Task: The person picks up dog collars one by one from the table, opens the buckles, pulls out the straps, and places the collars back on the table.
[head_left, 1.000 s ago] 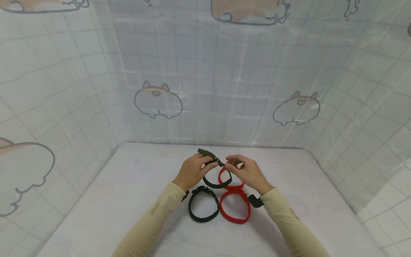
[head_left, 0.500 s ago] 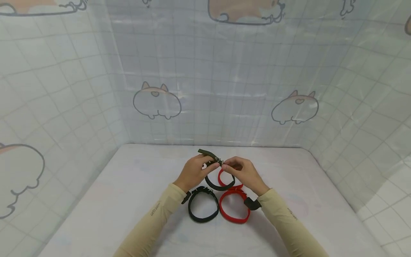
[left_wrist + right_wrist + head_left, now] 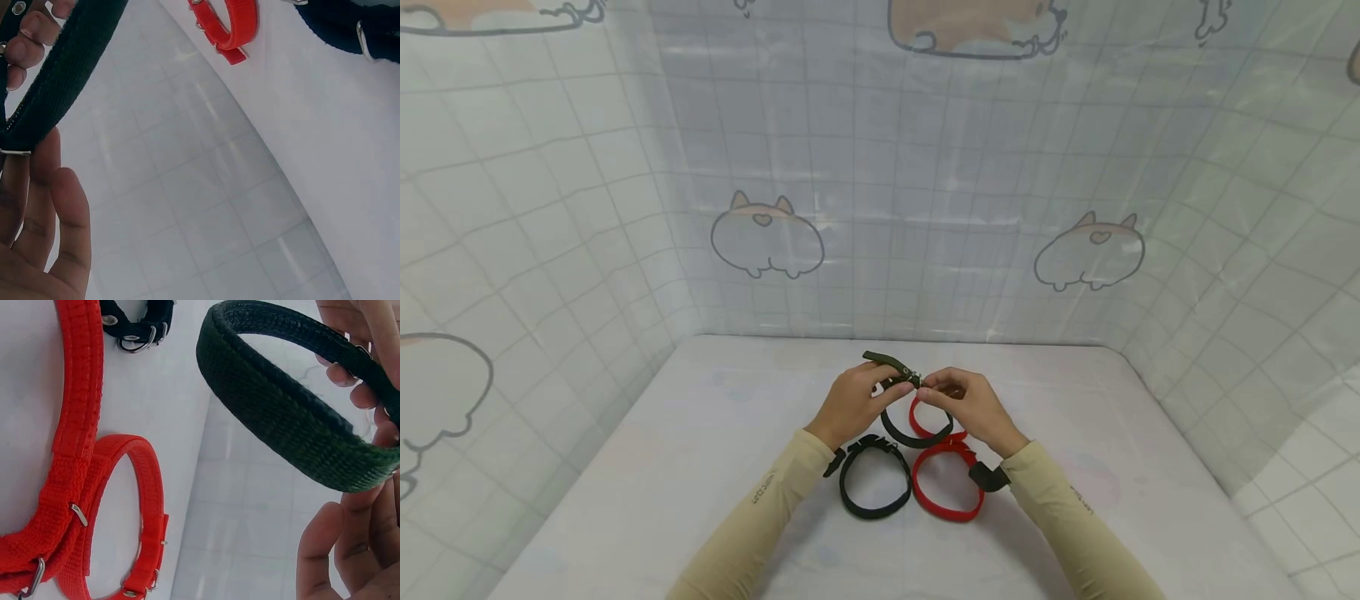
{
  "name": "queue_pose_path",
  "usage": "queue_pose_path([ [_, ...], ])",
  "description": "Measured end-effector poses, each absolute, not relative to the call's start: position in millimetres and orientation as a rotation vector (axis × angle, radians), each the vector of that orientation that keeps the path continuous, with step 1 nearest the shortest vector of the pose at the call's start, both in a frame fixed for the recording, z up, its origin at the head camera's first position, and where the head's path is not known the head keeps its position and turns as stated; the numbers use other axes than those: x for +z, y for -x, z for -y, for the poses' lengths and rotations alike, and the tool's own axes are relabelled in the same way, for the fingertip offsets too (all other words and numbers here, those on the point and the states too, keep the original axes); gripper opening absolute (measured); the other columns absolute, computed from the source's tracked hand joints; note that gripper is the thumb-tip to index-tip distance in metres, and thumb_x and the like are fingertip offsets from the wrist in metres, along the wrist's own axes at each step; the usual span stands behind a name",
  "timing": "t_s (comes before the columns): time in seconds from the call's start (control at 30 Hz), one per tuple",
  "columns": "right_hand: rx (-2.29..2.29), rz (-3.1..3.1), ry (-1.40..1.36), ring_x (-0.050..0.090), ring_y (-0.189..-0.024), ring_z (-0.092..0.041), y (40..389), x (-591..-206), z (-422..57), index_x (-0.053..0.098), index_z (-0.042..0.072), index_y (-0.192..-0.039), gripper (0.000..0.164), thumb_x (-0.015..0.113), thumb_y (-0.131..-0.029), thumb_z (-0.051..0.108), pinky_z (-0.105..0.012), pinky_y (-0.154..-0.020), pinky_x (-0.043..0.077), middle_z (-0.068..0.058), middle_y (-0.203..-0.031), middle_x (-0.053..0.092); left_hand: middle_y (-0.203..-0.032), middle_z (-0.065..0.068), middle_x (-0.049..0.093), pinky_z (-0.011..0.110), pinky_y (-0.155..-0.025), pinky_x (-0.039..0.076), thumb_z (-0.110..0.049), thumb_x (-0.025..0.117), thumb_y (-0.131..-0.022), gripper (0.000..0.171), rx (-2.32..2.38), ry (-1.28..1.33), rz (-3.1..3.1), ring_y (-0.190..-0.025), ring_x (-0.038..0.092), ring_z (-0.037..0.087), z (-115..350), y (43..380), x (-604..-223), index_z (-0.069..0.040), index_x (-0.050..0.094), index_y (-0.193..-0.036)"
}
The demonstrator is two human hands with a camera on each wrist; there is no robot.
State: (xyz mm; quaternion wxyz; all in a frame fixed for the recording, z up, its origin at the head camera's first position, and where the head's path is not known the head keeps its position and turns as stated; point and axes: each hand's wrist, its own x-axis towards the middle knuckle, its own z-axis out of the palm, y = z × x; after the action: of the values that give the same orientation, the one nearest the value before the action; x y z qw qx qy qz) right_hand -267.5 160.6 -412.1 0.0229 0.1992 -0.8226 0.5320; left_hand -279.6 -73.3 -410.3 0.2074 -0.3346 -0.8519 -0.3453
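A dark green buckle collar is held up between both hands, its loop hanging down toward me. The left hand grips it near the metal buckle, and the loose strap end sticks out past those fingers to the upper left. On the other side of the buckle, the right hand pinches the band between thumb and fingers. In the right wrist view the woven band of the green collar shows a padded lining; the left wrist view shows the collar with a metal keeper by the fingertips.
On the white table lie a black collar and a red collar, side by side below the hands. Another red collar lies behind, partly hidden by the green loop in the head view. A tiled-pattern sheet surrounds the table.
The right hand has moved slightly left, and its fingers have closed in on the band by the buckle. The green loop has shifted a little right and down.
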Motion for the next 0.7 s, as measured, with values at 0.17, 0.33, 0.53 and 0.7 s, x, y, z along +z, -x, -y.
queue_pose_path([
  [0.17, 1.669, 2.553, -0.663, 0.068, -0.090, -0.024, 268, -412, -162, 0.071, 0.017, -0.116, 0.031, 0.075, -0.093, 0.037, -0.040, -0.082, 0.053, -0.001, -0.104, 0.072, -0.097, -0.011, 0.071, 0.032, -0.075, 0.054, -0.037, 0.068, -0.098, 0.022, -1.011, 0.957, 2.330, -0.086, 0.060, 0.006, 78, 283, -411, -0.018, 0.077, -0.106],
  [0.33, 1.666, 2.566, -0.696, 0.067, -0.090, -0.023, 267, -411, -161, 0.070, 0.017, -0.118, 0.027, 0.074, -0.095, 0.029, -0.040, -0.081, 0.053, -0.002, -0.103, 0.070, -0.093, -0.013, 0.071, 0.033, -0.072, 0.054, -0.033, 0.072, -0.095, 0.017, -1.055, 0.985, 2.284, -0.081, 0.059, 0.005, 81, 284, -410, -0.019, 0.078, -0.103],
  [0.53, 1.599, 2.565, -0.663, 0.067, -0.093, -0.025, 263, -404, -155, 0.068, 0.009, -0.116, 0.026, 0.074, -0.096, 0.024, -0.043, -0.085, 0.053, -0.004, -0.101, 0.071, -0.093, -0.013, 0.071, 0.033, -0.072, 0.054, -0.032, 0.072, -0.096, 0.017, -1.049, 1.007, 2.288, -0.080, 0.058, 0.006, 79, 282, -409, -0.018, 0.078, -0.103],
  [0.7, 1.637, 2.553, -0.701, 0.068, -0.088, -0.022, 261, -400, -157, 0.069, 0.012, -0.117, 0.024, 0.073, -0.096, 0.024, -0.046, -0.083, 0.054, -0.004, -0.101, 0.071, -0.093, -0.012, 0.071, 0.034, -0.070, 0.054, -0.031, 0.074, -0.095, 0.017, -1.054, 1.003, 2.291, -0.079, 0.057, 0.007, 81, 282, -409, -0.018, 0.080, -0.103],
])
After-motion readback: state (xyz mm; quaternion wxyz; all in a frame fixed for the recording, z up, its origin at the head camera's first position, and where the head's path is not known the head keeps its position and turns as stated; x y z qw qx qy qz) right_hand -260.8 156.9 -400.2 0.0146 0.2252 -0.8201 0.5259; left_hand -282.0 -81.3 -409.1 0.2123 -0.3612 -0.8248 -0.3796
